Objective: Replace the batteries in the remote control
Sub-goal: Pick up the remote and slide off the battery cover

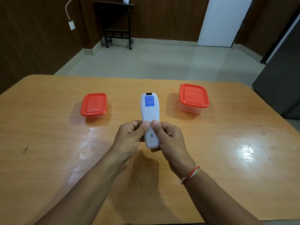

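Note:
A white remote control (149, 113) is held above the middle of the wooden table (48, 143), its back side up, a blue sticker near its far end and a small QR label near its near end. My left hand (129, 137) grips its lower left side with the thumb pressed on the back cover. My right hand (167, 135) grips the lower right side, its thumb beside the left thumb on the cover. The cover looks closed. No batteries are visible.
Two closed plastic boxes with red lids stand on the table: a smaller box (93, 105) to the left of the remote and a larger box (193, 98) to the right. Beyond the far table edge lie a tiled floor and a dark side table (117, 25).

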